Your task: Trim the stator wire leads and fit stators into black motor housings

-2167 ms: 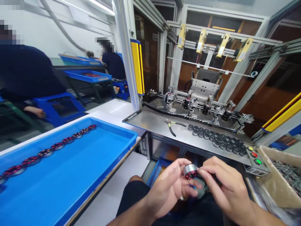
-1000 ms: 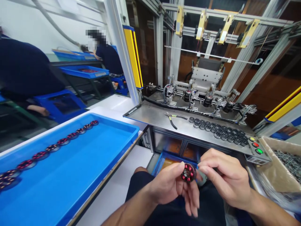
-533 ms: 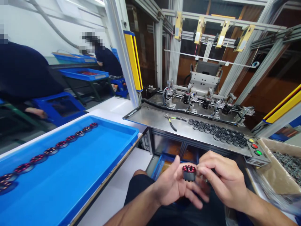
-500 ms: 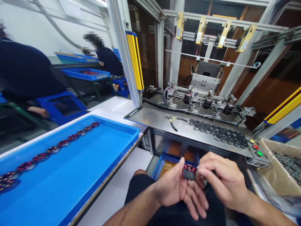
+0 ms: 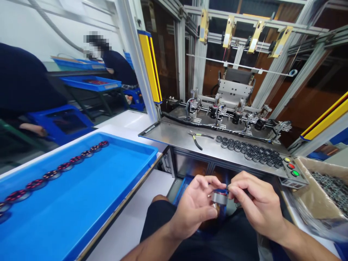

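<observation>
Head view, hands (image 5: 225, 206) pinching small metal ring (image 5: 219, 197), no legible writing

A white wall (image 5: 32, 36) is seen at the far left, crossed by a grey hose (image 5: 54, 30), with blue trays on green-legged stands (image 5: 92, 84) set before it where two people in dark clothes are seated. The middle is filled by an aluminium-framed machine enclosure (image 5: 239, 54) with brown panels behind, flanked by yellow light-curtain posts (image 5: 149, 67), and a steel bench (image 5: 187, 139) is set along its front edge. A white bench (image 5: 133, 224) carrying a large blue tray (image 5: 108, 181) lies at the left.
</observation>
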The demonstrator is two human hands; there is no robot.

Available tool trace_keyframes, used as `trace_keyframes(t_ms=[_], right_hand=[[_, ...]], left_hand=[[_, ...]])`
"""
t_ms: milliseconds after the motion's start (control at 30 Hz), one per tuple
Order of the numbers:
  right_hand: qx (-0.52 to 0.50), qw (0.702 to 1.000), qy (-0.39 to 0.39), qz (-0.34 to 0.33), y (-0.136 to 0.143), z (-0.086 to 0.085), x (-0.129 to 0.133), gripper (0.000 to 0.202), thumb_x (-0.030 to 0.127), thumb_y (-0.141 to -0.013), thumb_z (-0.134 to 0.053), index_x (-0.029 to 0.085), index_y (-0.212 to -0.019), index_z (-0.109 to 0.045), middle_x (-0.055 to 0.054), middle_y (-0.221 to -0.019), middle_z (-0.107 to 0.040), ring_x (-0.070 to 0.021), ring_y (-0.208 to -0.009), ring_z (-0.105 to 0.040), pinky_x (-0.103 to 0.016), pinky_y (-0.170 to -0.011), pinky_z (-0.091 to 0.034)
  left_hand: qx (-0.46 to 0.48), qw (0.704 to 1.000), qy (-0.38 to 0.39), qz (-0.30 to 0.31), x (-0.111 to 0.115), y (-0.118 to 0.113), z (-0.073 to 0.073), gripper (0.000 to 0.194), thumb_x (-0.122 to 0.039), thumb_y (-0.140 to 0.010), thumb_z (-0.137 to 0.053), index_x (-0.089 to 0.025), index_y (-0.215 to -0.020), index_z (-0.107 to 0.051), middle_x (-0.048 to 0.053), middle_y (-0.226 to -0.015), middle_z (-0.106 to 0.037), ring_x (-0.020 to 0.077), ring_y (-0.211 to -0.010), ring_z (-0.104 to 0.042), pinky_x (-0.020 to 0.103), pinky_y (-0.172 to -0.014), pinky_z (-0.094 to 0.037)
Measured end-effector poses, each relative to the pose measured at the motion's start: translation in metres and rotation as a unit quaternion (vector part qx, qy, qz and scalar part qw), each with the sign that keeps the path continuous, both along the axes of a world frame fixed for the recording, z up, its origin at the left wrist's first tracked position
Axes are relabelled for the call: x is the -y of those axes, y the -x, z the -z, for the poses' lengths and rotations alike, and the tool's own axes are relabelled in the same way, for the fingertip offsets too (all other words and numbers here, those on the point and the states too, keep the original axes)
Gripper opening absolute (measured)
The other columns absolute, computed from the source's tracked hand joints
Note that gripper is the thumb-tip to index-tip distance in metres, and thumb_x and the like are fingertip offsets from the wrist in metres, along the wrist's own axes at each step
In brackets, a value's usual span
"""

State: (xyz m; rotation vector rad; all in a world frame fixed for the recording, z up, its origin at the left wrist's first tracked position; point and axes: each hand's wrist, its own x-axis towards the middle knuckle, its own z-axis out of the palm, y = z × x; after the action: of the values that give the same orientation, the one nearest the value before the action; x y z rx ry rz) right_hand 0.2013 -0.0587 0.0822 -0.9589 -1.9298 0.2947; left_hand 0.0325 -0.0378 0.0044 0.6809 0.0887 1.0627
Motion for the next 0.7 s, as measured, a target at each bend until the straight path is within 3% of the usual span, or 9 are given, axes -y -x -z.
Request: trace_keyframes(t_ms=[100,200,333,400,467,567,700], right_hand=[[0.006,1.000,-0.002,-0.017,-0.002,0.003,-0.001,0.016,0.005,-0.091,-0.057,0.016,-0.081,-0.065,-0.002,-0.070,-0.064,-0.0090,-0.063,-0.061,-0.019,-0.057,-0.050],[0.006,1.000,-0.010,-0.018,-0.003,0.006,0.000,0.015,0.004,-0.090,-0.058,0.016,-0.085,-0.066,-0.002,-0.072,-0.066,-0.0102,-0.065,-0.062,-0.021,-0.059,-0.051],[-0.049,0.997,0.006,0.052,0.005,0.008,0.008,0.015,0.009,-0.091,-0.060,0.017,-0.081,-0.067,-0.002,-0.071,-0.065,-0.0100,-0.063,-0.061,-0.021,-0.058,-0.049],[-0.113,0.988,0.058,0.084,0.013,0.012,0.013,0.020,0.015,-0.092,-0.061,0.017,-0.073,-0.066,-0.001,-0.066,-0.062,-0.0094,-0.058,-0.058,-0.020,-0.055,-0.047],[-0.198,0.965,0.153,0.072,0.022,0.021,0.019,0.029,0.025,-0.093,-0.061,0.017,-0.066,-0.063,0.000,-0.060,-0.060,-0.0097,-0.054,-0.057,-0.020,-0.051,-0.046],[-0.328,0.895,0.302,-0.005,0.037,0.041,0.023,0.035,0.038,-0.092,-0.064,0.016,-0.065,-0.063,-0.001,-0.056,-0.061,-0.0109,-0.052,-0.058,-0.021,-0.052,-0.049],[-0.440,0.812,0.378,-0.053,0.052,0.068,0.024,0.039,0.047,-0.086,-0.070,0.015,-0.065,-0.062,-0.001,-0.054,-0.062,-0.0096,-0.049,-0.056,-0.021,-0.052,-0.048]], left_hand=[[-0.036,0.999,0.009,0.040,0.000,-0.001,0.004,0.051,-0.029,-0.071,-0.088,-0.022,-0.114,-0.061,0.005,-0.107,-0.066,0.0161,-0.092,-0.069,0.026,-0.081,-0.057],[-0.079,0.997,-0.002,0.024,0.000,-0.002,0.008,0.040,-0.033,-0.076,-0.084,-0.018,-0.108,-0.067,0.006,-0.100,-0.067,0.0134,-0.076,-0.068,0.022,-0.067,-0.055],[-0.085,0.993,-0.029,-0.081,-0.003,-0.001,0.010,0.028,-0.022,-0.071,-0.087,-0.020,-0.096,-0.074,0.006,-0.111,-0.066,0.0168,-0.096,-0.066,0.029,-0.089,-0.053],[-0.087,0.989,-0.039,-0.111,-0.007,0.000,0.009,0.026,-0.019,-0.070,-0.088,-0.022,-0.093,-0.076,0.006,-0.116,-0.065,0.0187,-0.102,-0.066,0.032,-0.095,-0.051],[-0.088,0.989,-0.041,-0.113,-0.011,0.003,0.006,0.025,-0.019,-0.069,-0.088,-0.023,-0.091,-0.077,0.006,-0.116,-0.065,0.0190,-0.101,-0.068,0.033,-0.095,-0.052],[-0.084,0.991,-0.040,-0.101,-0.016,0.006,0.002,0.026,-0.022,-0.068,-0.089,-0.024,-0.091,-0.078,0.006,-0.113,-0.067,0.0203,-0.098,-0.070,0.036,-0.094,-0.054],[-0.107,0.989,-0.036,-0.096,-0.019,0.010,0.001,0.027,-0.024,-0.066,-0.090,-0.022,-0.090,-0.077,0.007,-0.111,-0.069,0.0234,-0.097,-0.072,0.044,-0.096,-0.054]])
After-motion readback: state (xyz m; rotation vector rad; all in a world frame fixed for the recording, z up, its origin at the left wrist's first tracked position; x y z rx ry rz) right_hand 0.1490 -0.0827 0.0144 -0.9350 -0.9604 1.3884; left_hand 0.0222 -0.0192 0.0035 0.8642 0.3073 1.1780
